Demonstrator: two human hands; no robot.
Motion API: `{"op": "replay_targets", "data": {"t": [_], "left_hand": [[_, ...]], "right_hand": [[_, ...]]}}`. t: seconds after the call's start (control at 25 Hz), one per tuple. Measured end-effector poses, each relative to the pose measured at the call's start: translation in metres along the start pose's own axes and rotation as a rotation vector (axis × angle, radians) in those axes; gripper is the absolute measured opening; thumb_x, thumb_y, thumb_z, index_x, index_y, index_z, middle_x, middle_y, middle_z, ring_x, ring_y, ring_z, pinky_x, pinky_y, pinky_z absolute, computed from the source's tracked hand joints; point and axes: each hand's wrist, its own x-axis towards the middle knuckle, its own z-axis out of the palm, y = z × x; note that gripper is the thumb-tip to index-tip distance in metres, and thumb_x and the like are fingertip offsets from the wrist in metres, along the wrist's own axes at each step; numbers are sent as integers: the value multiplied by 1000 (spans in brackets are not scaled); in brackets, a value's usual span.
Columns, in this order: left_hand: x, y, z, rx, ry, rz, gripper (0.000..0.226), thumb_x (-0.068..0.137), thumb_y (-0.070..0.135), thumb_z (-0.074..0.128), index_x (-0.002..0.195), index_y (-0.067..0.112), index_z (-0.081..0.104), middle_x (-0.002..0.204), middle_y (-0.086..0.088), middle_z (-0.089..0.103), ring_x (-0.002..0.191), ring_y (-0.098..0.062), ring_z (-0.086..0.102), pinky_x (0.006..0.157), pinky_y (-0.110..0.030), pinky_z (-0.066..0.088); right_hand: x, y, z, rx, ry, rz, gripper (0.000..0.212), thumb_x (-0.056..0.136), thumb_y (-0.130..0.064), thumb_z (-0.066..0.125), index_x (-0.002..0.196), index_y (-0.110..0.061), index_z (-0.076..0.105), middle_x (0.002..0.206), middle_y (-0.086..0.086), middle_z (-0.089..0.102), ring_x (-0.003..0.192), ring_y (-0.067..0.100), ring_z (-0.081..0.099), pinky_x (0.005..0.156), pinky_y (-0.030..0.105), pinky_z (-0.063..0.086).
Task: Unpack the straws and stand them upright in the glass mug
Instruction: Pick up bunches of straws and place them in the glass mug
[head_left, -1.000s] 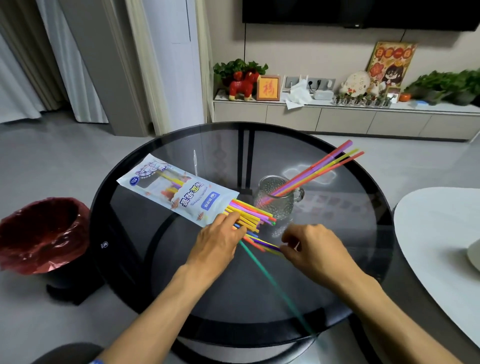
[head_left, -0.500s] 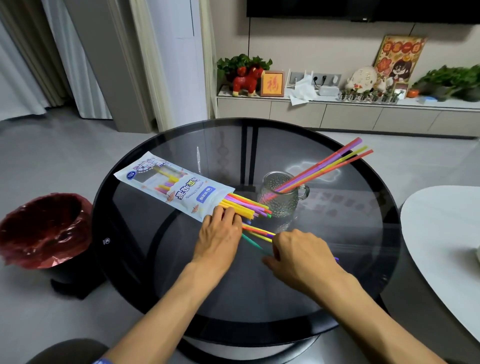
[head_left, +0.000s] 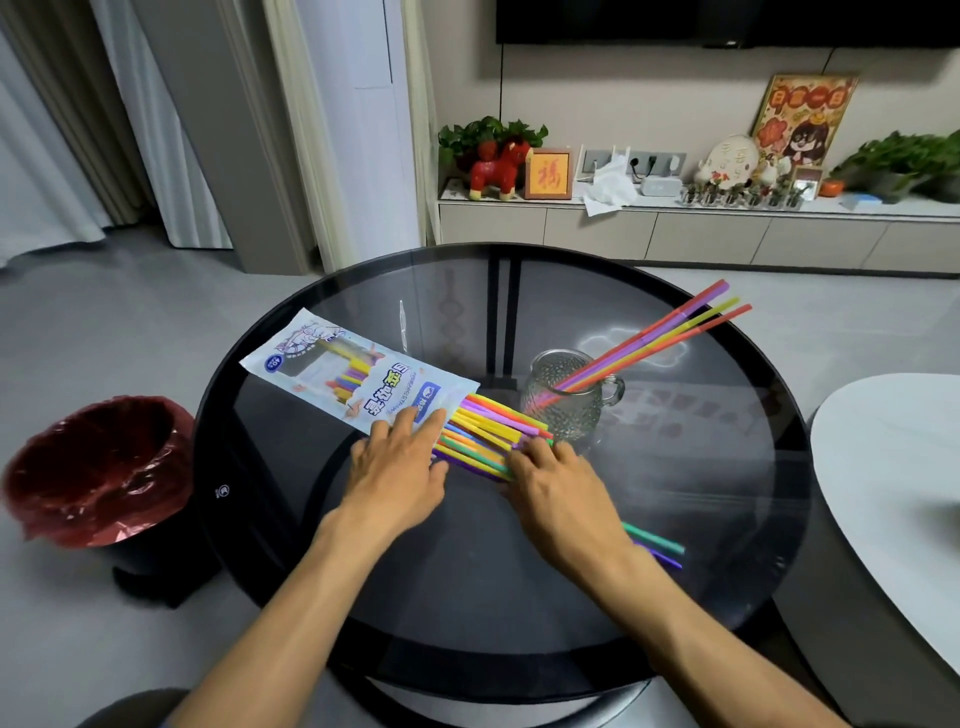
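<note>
A white straw packet lies on the round dark glass table. A bundle of coloured straws sticks out of its open right end. My left hand lies flat with its fingers pressing on the packet's mouth. My right hand rests its fingertips on the bundle's free ends, and a green and a purple straw run out from under it toward the right. The clear glass mug stands just beyond the bundle with several straws leaning in it to the upper right.
A bin lined with a red bag stands on the floor left of the table. A white table edge lies to the right. A low cabinet with plants and ornaments runs along the back wall.
My right hand has moved forward from the table's near middle onto the ends of the bundle. My left hand has slid up to the packet's mouth. The green straw now lies under my right wrist.
</note>
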Motion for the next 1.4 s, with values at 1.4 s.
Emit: {"op": "replay_targets", "data": {"t": [1.4], "left_hand": [[-41,22,-77,-141,470,257,68,79,24,47,143,5,38,143,-10,50,133,-24,44,120,-41,12]], "right_hand": [[4,36,-59,-286,168,-127,36,75,-10,23,80,-13,59,65,8,60,57,32,56,56,37,41]]}}
